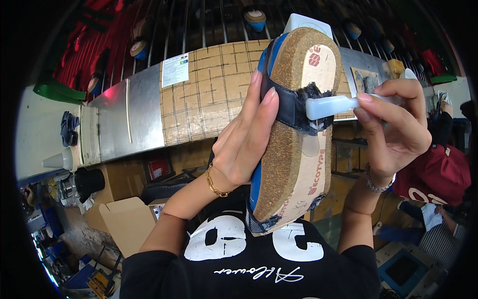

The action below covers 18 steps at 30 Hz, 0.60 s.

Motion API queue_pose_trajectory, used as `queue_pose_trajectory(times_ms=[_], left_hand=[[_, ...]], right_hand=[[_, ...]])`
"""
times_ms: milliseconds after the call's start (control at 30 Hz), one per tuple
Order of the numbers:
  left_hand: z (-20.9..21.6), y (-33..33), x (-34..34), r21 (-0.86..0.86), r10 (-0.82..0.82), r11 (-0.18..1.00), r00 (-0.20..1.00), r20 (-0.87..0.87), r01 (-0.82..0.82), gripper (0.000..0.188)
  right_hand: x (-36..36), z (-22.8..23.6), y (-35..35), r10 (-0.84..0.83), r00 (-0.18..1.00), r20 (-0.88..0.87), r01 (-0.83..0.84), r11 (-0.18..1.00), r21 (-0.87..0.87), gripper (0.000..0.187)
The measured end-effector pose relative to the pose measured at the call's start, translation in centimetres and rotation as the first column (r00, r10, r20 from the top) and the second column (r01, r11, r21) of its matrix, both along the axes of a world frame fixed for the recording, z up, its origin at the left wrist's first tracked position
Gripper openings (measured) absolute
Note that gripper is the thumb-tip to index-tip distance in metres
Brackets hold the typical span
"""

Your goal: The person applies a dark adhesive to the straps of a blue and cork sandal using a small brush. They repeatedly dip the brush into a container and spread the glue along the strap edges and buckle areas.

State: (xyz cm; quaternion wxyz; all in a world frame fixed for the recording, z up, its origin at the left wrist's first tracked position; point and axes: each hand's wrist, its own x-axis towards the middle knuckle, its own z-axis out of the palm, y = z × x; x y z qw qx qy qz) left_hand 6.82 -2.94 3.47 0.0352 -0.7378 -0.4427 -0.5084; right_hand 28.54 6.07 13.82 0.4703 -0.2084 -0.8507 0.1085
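My left hand (pixel 241 142) grips an upturned sandal (pixel 286 164) fitted on a blue last, its fingers lying over the dark strap (pixel 285 107). The sandal stands tilted in front of me, with its cork sides and pale underside showing. My right hand (pixel 398 117) pinches a translucent white plastic applicator (pixel 331 105) between thumb and fingers. Its broad end lies over the frayed, folded-in strap end on the underside. Whether bristles sit beneath that end is hidden. A pale shiny patch shows on the sole just below.
A paper-covered board (pixel 214 94) lies on the metal bench (pixel 144 119). Beyond it, blue lasts with soles (pixel 255 20) sit on a rack of metal bars. At left stands a white cup (pixel 62 160); at right are a person in a maroon top (pixel 435 174) and another in stripes.
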Motion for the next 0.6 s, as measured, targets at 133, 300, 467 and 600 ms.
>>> queue_pose_trajectory(times_ms=[133,300,467,600], left_hand=[[0.2,0.3,0.0,0.052,0.007,0.999,1.0,-0.001,-0.007,0.066],[0.7,0.1,0.1,-0.027,-0.013,1.0,0.999,0.03,0.014,0.066],[0.5,0.2,1.1,-0.116,0.057,0.993,0.987,0.153,-0.039,0.067],[0.4,0.1,1.0,-0.212,0.214,0.964,0.946,0.244,-0.164,0.068]], right_hand=[[0.3,0.3,-0.1,0.02,0.999,0.041,-0.019,1.0,-0.018,0.032],[0.4,0.6,-0.4,0.086,0.995,0.059,-0.082,0.995,-0.062,0.028],[0.0,0.5,0.1,0.078,0.997,-0.018,-0.08,0.987,-0.136,0.025],[-0.6,-0.4,-0.7,0.006,0.999,-0.039,-0.013,0.984,-0.175,0.023]])
